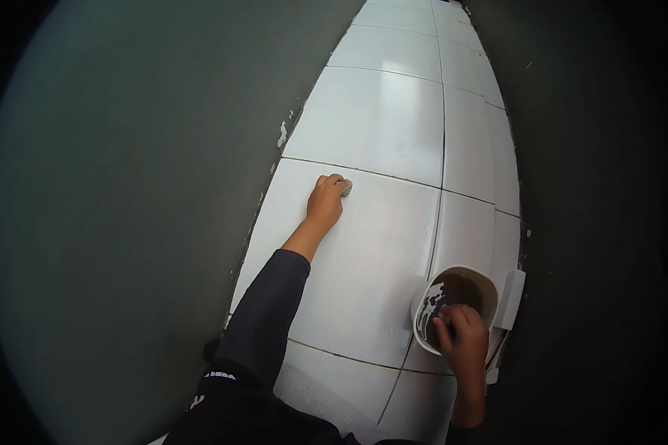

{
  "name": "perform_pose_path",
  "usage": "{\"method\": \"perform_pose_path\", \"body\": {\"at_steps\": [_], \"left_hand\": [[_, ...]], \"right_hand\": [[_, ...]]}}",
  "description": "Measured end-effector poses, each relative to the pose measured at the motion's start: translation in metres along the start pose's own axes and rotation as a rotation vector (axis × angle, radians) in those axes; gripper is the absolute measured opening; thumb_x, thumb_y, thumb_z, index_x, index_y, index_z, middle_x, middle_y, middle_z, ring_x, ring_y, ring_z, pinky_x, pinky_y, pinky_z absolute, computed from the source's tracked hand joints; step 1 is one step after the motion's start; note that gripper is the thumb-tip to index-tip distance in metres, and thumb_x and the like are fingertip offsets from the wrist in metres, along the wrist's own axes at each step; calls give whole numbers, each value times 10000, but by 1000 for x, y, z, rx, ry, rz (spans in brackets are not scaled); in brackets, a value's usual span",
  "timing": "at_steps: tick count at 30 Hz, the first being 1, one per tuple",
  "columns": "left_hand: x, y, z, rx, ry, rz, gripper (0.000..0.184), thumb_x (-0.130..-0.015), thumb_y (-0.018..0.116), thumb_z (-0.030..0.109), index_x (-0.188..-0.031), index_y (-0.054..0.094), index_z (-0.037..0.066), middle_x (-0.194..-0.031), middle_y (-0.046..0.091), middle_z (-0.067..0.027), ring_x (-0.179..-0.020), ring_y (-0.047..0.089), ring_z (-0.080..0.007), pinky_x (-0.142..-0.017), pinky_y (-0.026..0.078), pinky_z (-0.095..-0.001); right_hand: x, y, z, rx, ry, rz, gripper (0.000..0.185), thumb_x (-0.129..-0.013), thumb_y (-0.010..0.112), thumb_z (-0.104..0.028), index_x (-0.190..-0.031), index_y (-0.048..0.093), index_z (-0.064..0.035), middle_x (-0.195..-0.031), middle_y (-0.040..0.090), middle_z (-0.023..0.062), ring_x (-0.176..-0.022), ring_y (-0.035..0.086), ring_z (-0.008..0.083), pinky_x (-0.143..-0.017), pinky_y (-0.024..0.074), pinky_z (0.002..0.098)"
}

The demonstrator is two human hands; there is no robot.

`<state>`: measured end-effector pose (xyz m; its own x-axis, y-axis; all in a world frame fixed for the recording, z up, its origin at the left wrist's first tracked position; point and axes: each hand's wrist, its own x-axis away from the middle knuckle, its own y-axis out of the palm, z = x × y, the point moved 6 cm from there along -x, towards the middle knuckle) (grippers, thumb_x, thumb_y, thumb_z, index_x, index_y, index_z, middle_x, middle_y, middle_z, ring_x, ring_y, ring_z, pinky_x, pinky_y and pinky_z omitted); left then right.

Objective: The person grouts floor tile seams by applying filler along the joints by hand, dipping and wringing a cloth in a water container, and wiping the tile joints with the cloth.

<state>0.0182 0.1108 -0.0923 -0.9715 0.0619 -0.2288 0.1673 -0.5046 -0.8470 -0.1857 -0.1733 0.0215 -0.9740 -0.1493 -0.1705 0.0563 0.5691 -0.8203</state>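
My left hand [325, 202] rests on a large white tile [375, 252], its arm stretched forward. Its fingers are closed around a small greyish lump [346, 188], mostly covered by the hand; whether it is cloth or sponge I cannot tell. Lower right, my right hand [465, 337] is over the mouth of a white container [417, 326] that holds dark liquid with white patches on it. The fingers of that hand are bent together in a pinch, and what is between them is too small to make out.
White tiles with dark joints [364, 173] run away from me in a narrow strip. Dark grey surfaces [148, 185] border it on both sides, with pale flakes [282, 133] along the left edge. A white block-like piece [510, 300] stands right of the container.
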Motion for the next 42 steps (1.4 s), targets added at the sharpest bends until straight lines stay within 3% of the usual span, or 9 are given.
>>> {"method": "perform_pose_path", "body": {"at_steps": [6, 12, 17, 19, 26, 28, 34, 36, 42], "left_hand": [[25, 9, 33, 115, 95, -127, 397, -729, 502, -147, -991, 671, 97, -1056, 599, -47, -1042, 536, -254, -889, 461, -337], [87, 5, 81, 101, 25, -322, 319, -742, 542, -95, -922, 688, 124, -1020, 611, -22, -968, 562, -253, -819, 505, -363], [162, -31, 108, 457, -249, -43, 262, -784, 562, -34, -1004, 663, 66, -1013, 612, -117, -935, 591, -294, -805, 491, -363], [194, -52, 129, 566, -396, -22, 255, -815, 623, 21, -1069, 631, 40, -1013, 615, -123, -905, 618, -236, -786, 496, -322], [290, -82, 178, 939, -295, -232, 287, -879, 604, 63, -1162, 581, 25, -1039, 603, -71, -930, 590, -144, -790, 483, -264], [315, -82, 168, 1105, -393, -219, 287, -868, 614, 78, -1154, 602, 46, -998, 596, -63, -887, 583, -134, -767, 482, -264], [310, -85, 155, 1359, -569, -89, 319, -902, 577, 95, -1207, 550, 6, -1122, 596, -72, -990, 566, -126, -852, 463, -260], [311, -76, 143, 1470, -722, 13, 330, -905, 560, 73, -1226, 521, 5, -1135, 586, -79, -1028, 564, -139, -888, 460, -277], [311, -77, 143, 1531, -748, 39, 323, -905, 559, 78, -1216, 534, -5, -1125, 594, -82, -1038, 553, -131, -899, 443, -269]], "right_hand": [[0, -1, -1, 3, -31, 21, 156, -731, 716, -112, -848, 634, -49, -830, 620, 89, -787, 605, 281, -700, 487, 387], [3, 0, 1, -18, -20, 10, 146, -760, 702, -135, -840, 624, -41, -817, 619, 96, -789, 603, 296, -694, 487, 395], [5, 3, 5, 75, 3, -7, 127, -820, 645, -154, -898, 612, -60, -938, 577, 111, -852, 592, 309, -702, 488, 407], [5, 2, 4, 34, 35, -7, 124, -814, 649, -145, -899, 613, -63, -952, 571, 117, -870, 590, 314, -717, 489, 410], [2, 5, 15, -31, -64, 5, 152, -753, 664, -84, -894, 613, -57, -978, 572, 136, -888, 590, 342, -765, 483, 436], [0, 17, 19, 72, 4, -203, 144, -758, 649, -97, -894, 618, -63, -967, 588, 141, -871, 596, 352, -765, 484, 443], [-2, -1, -9, 188, -7, -108, 107, -824, 601, -105, -907, 629, -43, -947, 572, 151, -850, 590, 353, -746, 481, 442], [-2, -20, -23, 4, 4, 107, 113, -829, 588, -79, -910, 638, -18, -928, 553, 169, -859, 576, 356, -761, 475, 442], [8, -3, -10, 172, -59, -95, 239, -784, 577, -23, -1013, 645, -29, -947, 566, 159, -939, 553, 333, -822, 465, 416]]}}
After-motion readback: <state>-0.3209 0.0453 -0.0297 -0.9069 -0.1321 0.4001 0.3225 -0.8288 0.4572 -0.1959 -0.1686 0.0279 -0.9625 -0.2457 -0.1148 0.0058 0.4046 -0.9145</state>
